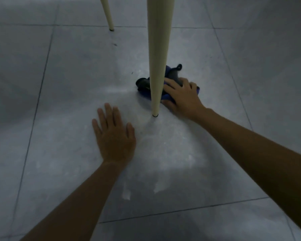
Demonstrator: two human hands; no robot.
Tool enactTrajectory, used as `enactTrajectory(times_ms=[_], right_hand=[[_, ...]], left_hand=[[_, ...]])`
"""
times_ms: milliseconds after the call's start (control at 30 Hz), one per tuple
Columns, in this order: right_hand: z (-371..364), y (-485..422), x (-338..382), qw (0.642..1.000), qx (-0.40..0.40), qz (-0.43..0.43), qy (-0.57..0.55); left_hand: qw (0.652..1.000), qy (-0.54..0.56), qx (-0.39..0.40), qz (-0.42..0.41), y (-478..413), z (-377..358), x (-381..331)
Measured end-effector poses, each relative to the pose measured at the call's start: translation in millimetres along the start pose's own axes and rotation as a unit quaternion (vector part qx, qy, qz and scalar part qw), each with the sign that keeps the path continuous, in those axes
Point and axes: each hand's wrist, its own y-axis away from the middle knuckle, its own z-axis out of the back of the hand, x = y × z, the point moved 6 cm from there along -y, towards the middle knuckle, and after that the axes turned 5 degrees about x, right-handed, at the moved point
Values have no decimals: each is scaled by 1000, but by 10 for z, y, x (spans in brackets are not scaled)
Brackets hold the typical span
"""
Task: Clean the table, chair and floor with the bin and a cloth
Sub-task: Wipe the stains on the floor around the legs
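A crumpled blue and dark cloth (pixel 143 84) lies on the grey tiled floor (pixel 73 87), just behind a cream leg (pixel 157 54). My right hand (pixel 182 96) presses down on the cloth's right side, its fingers curled over the fabric. Part of the cloth is hidden by the leg. My left hand (pixel 114 136) rests flat on the floor, palm down and fingers spread, in front of the leg and to its left. No bin is in view.
A second cream leg (pixel 108 14) stands farther back on the left. Small dark specks (pixel 114 44) lie on the tiles near it. Pale smears (pixel 126 193) mark the floor between my forearms.
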Motion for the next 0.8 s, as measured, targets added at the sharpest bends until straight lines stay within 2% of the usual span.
enactTrajectory(times_ms=[67,167,267,367,433,500,633,800], right_hand=[[-12,-106,-88,1000,6,17,13],[-15,-278,-360,1000,7,-22,19],[28,-446,-967,988,49,-143,-20],[16,-335,-1598,948,85,-299,-73],[-10,-206,-1772,915,83,-385,-88],[-10,-155,-1746,897,81,-426,-87],[26,-64,-1551,915,68,-392,-58],[4,543,-922,972,-7,-233,-25]], left_hand=[[1000,12,6,5,-23,13,-34],[999,21,0,32,-36,23,-98],[999,13,0,45,-40,-2,-164],[999,11,6,49,-37,-10,-146],[999,11,2,50,-36,6,-141],[999,13,-2,51,-31,18,-151],[999,15,3,50,-31,26,-152],[999,14,12,36,-21,2,-127]])
